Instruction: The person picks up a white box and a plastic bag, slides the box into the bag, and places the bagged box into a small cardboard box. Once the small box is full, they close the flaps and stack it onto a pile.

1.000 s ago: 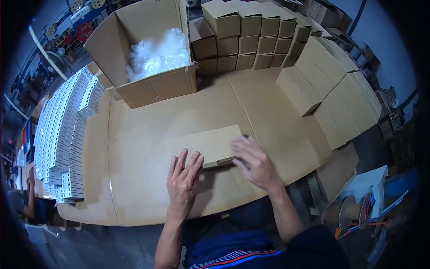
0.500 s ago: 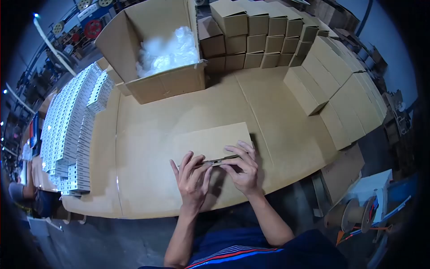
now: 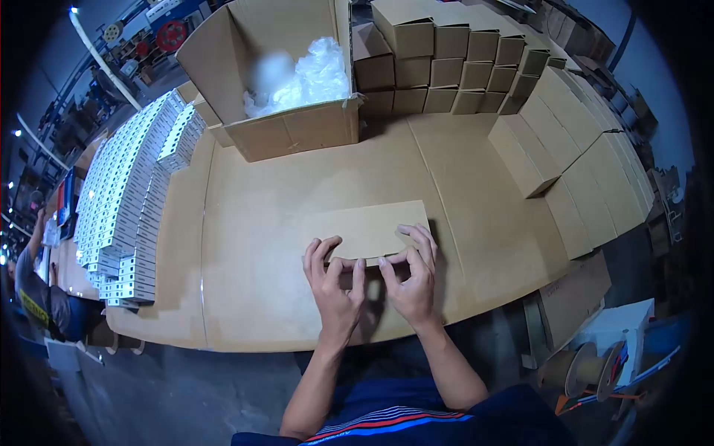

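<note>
A flat-topped brown cardboard box (image 3: 372,227) lies near the front of the cardboard-covered table. My left hand (image 3: 335,279) grips its near left edge, thumb and fingers pressed at the front edge. On the right part of that same edge, my right hand (image 3: 409,275) has its thumb at the front and its fingers bent over the top. Both thumbs are close together near the middle of the edge. The underside of the box is hidden.
An open carton (image 3: 297,134) with clear plastic bags (image 3: 320,74) stands at the back. Stacked brown boxes (image 3: 413,41) fill the back right, with more boxes (image 3: 595,171) at right. White boxes (image 3: 123,186) are piled at left. A person (image 3: 44,290) is at far left.
The front edge of the box is now pressed down flatter between my hands, and my fingers have moved along it. The whole view has shifted slightly, and more of the person at left shows.
</note>
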`<state>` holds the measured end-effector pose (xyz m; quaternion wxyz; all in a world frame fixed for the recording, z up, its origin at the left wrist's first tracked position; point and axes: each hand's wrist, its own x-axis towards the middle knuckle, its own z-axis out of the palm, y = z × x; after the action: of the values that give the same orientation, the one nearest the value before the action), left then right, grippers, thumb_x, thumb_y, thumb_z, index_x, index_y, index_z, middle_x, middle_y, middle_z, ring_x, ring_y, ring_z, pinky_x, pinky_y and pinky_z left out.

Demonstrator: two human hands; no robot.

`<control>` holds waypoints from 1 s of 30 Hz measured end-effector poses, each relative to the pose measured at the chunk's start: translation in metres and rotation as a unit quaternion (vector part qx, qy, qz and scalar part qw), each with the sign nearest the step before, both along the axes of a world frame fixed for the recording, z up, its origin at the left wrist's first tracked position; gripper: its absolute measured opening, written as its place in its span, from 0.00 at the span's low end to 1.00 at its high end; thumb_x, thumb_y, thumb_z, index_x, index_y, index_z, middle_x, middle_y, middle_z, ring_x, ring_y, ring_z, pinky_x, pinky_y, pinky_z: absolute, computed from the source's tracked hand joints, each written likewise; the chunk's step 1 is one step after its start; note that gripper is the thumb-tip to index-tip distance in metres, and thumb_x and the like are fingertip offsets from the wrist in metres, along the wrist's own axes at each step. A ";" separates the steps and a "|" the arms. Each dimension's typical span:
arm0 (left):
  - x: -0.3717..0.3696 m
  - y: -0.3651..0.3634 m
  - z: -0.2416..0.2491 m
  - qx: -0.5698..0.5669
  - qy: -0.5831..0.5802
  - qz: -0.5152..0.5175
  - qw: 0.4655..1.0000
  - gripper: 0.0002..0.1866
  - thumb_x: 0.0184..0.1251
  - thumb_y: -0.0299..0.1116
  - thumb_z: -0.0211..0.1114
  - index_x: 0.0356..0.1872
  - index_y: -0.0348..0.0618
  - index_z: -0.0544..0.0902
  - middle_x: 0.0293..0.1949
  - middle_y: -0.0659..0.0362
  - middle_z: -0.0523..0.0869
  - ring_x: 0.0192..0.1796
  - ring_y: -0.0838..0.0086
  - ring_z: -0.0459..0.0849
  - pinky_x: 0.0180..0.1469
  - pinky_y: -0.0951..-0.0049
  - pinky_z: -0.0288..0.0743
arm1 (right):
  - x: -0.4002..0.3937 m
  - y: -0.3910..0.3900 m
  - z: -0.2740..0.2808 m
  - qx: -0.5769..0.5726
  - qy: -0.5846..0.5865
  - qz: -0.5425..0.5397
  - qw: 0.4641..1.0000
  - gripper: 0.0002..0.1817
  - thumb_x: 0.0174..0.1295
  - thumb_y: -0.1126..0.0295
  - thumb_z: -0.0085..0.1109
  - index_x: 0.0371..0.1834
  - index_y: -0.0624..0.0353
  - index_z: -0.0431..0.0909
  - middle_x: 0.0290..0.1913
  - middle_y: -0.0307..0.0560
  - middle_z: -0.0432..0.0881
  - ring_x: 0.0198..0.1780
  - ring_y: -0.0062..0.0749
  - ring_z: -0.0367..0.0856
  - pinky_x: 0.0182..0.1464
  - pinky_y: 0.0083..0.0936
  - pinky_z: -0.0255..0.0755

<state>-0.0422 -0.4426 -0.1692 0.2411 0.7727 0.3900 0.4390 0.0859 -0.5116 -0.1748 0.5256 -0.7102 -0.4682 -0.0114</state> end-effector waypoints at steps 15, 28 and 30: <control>-0.007 0.055 -0.012 -0.057 -0.101 -0.115 0.987 0.22 0.45 0.26 0.87 0.41 0.33 0.86 0.67 0.45 0.80 0.62 0.59 0.86 0.60 0.63 0.88 | 0.097 0.011 -0.011 -0.054 0.102 0.178 0.977 0.46 0.37 0.57 0.92 0.58 0.56 0.72 0.61 0.52 0.76 0.66 0.44 0.76 0.69 0.36 0.70; 0.135 0.021 -0.037 -0.175 -0.136 -0.234 0.946 0.32 0.59 0.20 0.79 0.65 0.36 0.75 0.66 0.47 0.77 0.69 0.57 0.78 0.72 0.61 0.73 | 0.148 -0.095 -0.041 0.066 0.120 -0.169 0.976 0.51 0.35 0.57 0.94 0.62 0.57 0.70 0.57 0.51 0.79 0.63 0.42 0.78 0.67 0.39 0.73; 0.177 0.001 -0.023 -0.075 -0.041 -0.312 0.946 0.32 0.63 0.21 0.74 0.69 0.37 0.74 0.66 0.42 0.78 0.70 0.53 0.78 0.75 0.59 0.70 | 0.159 -0.129 -0.036 0.074 0.121 -0.267 0.953 0.52 0.35 0.58 0.94 0.63 0.58 0.69 0.59 0.52 0.78 0.64 0.42 0.78 0.69 0.38 0.72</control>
<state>0.1351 -0.4413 -0.1917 0.4390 0.8170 0.1508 0.3422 0.2449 -0.6407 -0.2107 0.6072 -0.7643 -0.1925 -0.1001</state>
